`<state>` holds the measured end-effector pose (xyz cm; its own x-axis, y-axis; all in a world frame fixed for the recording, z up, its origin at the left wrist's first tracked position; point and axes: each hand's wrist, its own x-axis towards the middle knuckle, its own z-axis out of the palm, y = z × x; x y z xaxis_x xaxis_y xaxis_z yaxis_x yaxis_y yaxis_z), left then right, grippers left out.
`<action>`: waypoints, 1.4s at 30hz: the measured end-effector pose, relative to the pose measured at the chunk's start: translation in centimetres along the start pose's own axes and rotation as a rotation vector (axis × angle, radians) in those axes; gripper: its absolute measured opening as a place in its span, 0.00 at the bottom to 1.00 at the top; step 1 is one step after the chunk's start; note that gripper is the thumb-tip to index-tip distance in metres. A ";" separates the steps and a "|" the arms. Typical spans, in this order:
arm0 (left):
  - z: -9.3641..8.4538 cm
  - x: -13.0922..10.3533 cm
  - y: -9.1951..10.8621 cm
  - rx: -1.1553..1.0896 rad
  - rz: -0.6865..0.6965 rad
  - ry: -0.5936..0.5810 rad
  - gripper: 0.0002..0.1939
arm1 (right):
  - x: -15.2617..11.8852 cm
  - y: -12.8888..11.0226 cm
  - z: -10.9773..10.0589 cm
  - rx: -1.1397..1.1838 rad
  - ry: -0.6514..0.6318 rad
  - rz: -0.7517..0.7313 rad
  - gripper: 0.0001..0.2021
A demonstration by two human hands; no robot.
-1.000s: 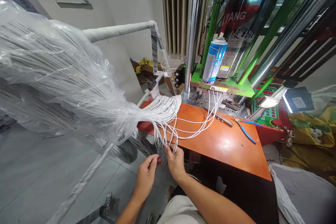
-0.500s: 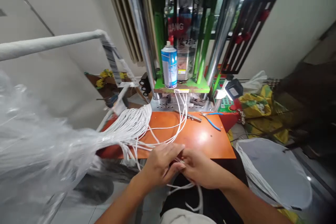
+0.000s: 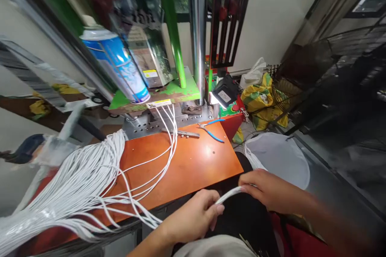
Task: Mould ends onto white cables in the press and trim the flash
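A short bundle of white cables [image 3: 229, 194] stretches between my two hands, above my lap. My left hand [image 3: 196, 215] is closed round one end of it, fingers curled. To the right and slightly farther off, my right hand [image 3: 261, 186] pinches the other end. A large sheaf of white cables [image 3: 81, 172] lies at the left, partly on the orange board [image 3: 193, 160]. Several white cables [image 3: 173, 136] curve over the board and run up under the green press plate [image 3: 181, 90]. Where the held cables lead beyond my hands is hidden.
Blue-handled pliers [image 3: 212, 131] and a metal bar [image 3: 188, 133] lie at the board's back. A blue spray can [image 3: 117, 64] stands on the press plate. A lamp [image 3: 224, 92] is beside the press. Right of me are a white round container [image 3: 279, 156] and yellow bags [image 3: 262, 100].
My view has turned right and come closer. My hands, close together before, are now apart with the cable bundle pulled straight between them. The right hand has moved right.
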<state>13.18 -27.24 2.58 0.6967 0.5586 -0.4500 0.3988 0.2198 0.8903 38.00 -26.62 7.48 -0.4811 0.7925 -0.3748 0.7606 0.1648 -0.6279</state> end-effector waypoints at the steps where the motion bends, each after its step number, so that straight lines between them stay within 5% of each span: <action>1: -0.5 0.3 -0.4 -0.184 -0.018 -0.029 0.17 | 0.6 0.3 -0.6 0.007 0.008 -0.025 0.17; 5: -2.0 0.1 -1.7 -0.605 -0.037 0.045 0.23 | 2.7 2.2 -3.2 0.138 -0.033 -0.030 0.18; 12: -2.9 -1.8 -3.0 -0.803 -0.128 0.258 0.24 | 4.4 4.6 -6.4 0.084 0.101 -0.149 0.16; 18: -3.7 -3.1 -3.9 -0.560 -0.047 0.361 0.24 | 4.3 4.5 -7.3 0.023 0.048 -0.156 0.12; 26: -3.5 -5.1 -3.7 -0.051 0.054 0.470 0.21 | 4.4 4.9 -6.0 0.012 0.111 -0.178 0.13; 31: -4.2 -6.3 -5.4 -0.055 -0.017 0.668 0.25 | 3.6 5.0 -5.4 0.054 0.133 -0.191 0.14; 36: -5.3 -6.5 -4.6 -0.196 -0.030 0.646 0.22 | 2.9 3.4 -4.8 0.123 0.089 -0.276 0.10; 42: -0.3 -1.7 -2.3 -0.448 0.134 0.392 0.25 | 4.5 1.7 -2.3 0.477 0.148 -0.350 0.06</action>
<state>10.88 -28.43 1.33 0.4179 0.8391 -0.3482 -0.0261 0.3942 0.9186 38.07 -21.44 6.28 -0.5753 0.8178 -0.0134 0.2726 0.1762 -0.9458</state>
